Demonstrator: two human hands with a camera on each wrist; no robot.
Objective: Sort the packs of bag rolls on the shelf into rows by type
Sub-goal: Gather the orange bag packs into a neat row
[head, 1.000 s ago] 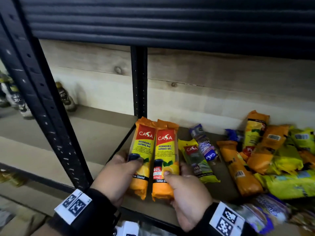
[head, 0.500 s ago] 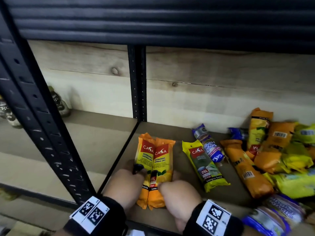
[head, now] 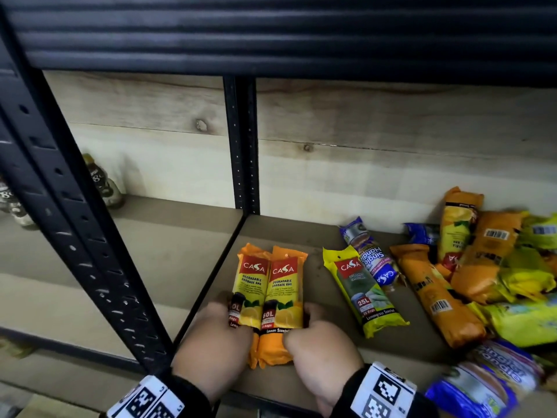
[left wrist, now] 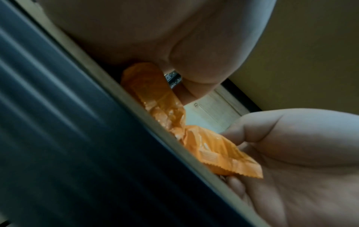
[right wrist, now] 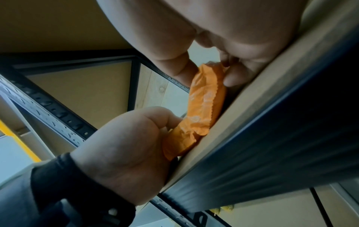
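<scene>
Two orange CASA 60L packs lie side by side at the left front of the shelf board (head: 271,230). My left hand (head: 221,325) grips the lower end of the left orange pack (head: 250,282), and my right hand (head: 309,325) grips the lower end of the right orange pack (head: 284,285). In the left wrist view my left hand (left wrist: 174,38) closes over an orange pack (left wrist: 155,95). The right wrist view shows thumb and fingers of my right hand (right wrist: 223,38) pinching the orange pack (right wrist: 205,99), with the packs resting against the board.
A yellow 25L pack (head: 364,294) and a blue Single Handle pack (head: 369,254) lie just right of the pair. A loose heap of orange and yellow packs (head: 497,267) fills the right. Another blue pack (head: 482,384) sits front right. A black post (head: 244,146) bounds the bay at its left.
Both hands have lowered the two orange packs from a raised hold down onto the shelf board and pressed them together side by side.
</scene>
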